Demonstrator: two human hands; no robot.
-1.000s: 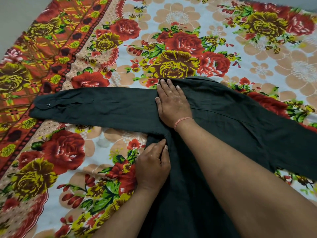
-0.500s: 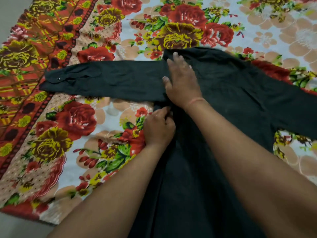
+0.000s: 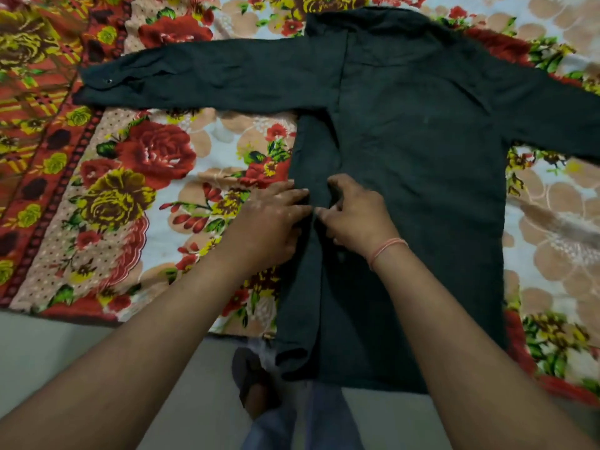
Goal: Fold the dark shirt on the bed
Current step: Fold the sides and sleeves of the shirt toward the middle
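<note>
The dark shirt (image 3: 418, 151) lies flat on the floral bedsheet (image 3: 136, 177), collar at the far side. Its left sleeve (image 3: 201, 79) stretches out to the left, and the right sleeve (image 3: 552, 112) runs off toward the right edge. A narrow strip along the shirt's left side (image 3: 308, 287) is folded inward over the body. My left hand (image 3: 269, 222) rests with fairly straight fingers on the outer edge of that strip at mid-body. My right hand (image 3: 357, 216), with a thread band on the wrist, has curled fingers and thumb pinching the cloth of the strip, almost touching my left hand.
The bed's near edge (image 3: 97, 316) runs below the shirt's hem, with grey floor (image 3: 65, 358) beneath it. My legs and a foot (image 3: 256, 381) stand at that edge. Bare sheet lies to the left and right of the shirt's body.
Both hands have slid from the armpit and shoulder area down the folded left strip to mid-body. My right hand went from lying flat to pinching the cloth. The view has tilted down toward the hem.
</note>
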